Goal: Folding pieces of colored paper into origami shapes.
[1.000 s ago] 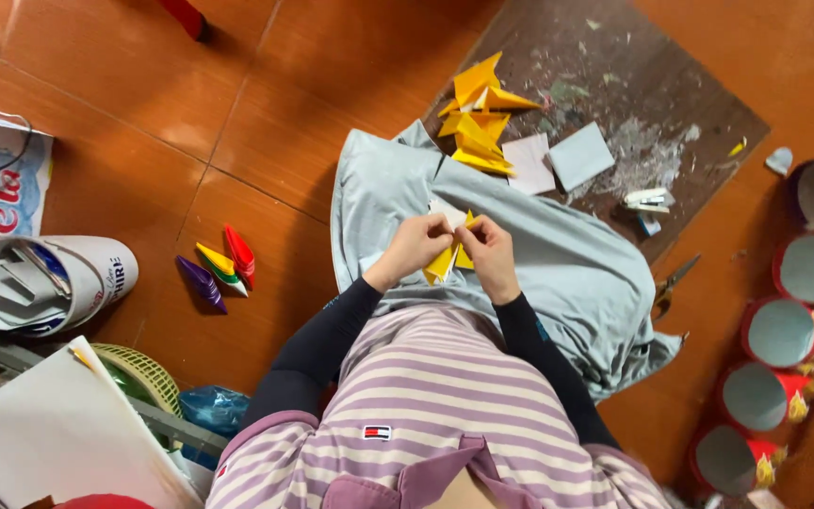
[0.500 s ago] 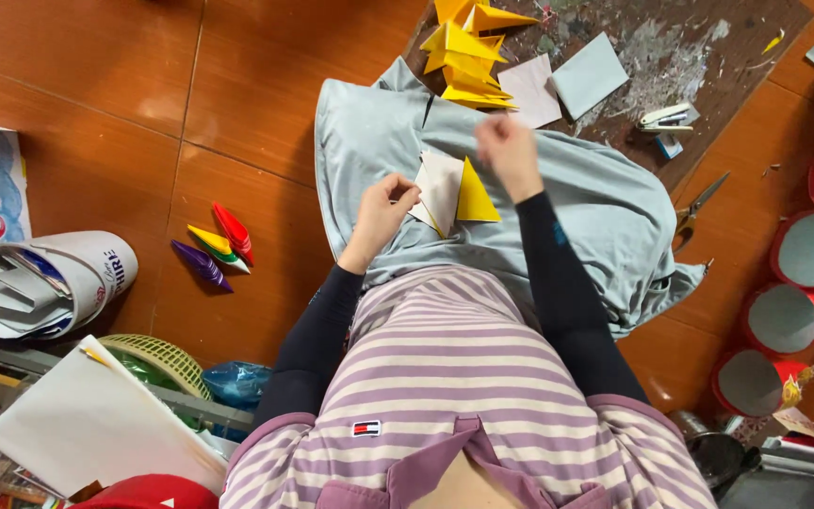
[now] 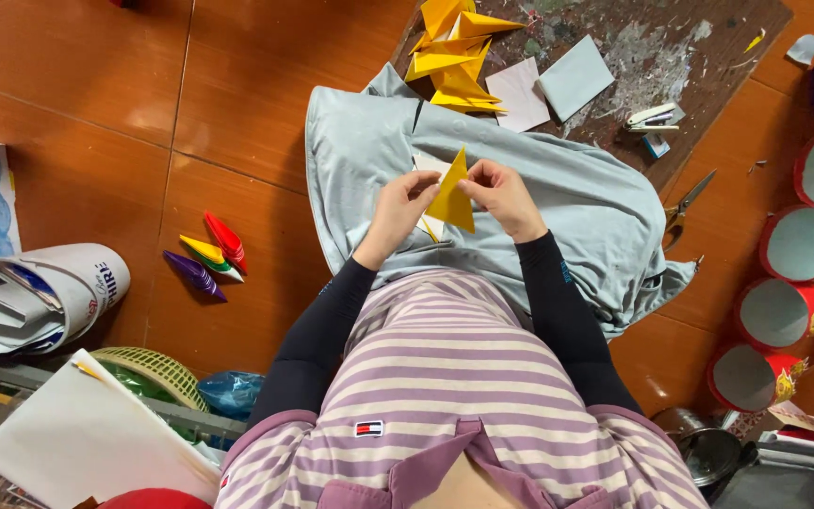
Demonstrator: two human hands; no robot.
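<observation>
The person sits on the floor with a grey cloth (image 3: 558, 207) spread over the lap, and both hands meet above it on a yellow paper triangle (image 3: 451, 193). The left hand (image 3: 398, 212) pinches the triangle's left edge, fingers closed on the paper, with a white sheet (image 3: 429, 166) showing just behind it. The right hand (image 3: 501, 193) grips the right edge near the top, thumb and fingertips pressed together on the fold – the point of the triangle stands up between the two hands.

Beyond the cloth lies a dark, paint-stained board (image 3: 708, 47). On it sit a pile of folded yellow papers (image 3: 454, 52), two pale square sheets (image 3: 572, 75) just beside the pile, and a stapler (image 3: 652, 118). Scissors (image 3: 682, 207) lie on the tiles by the board's edge. To the left, well apart from the hands, a few small coloured paper cones (image 3: 207, 256) rest on the red floor – red, yellow, green and purple. Along the right side stands a row of red tubes (image 3: 784, 311) with pale insides
</observation>
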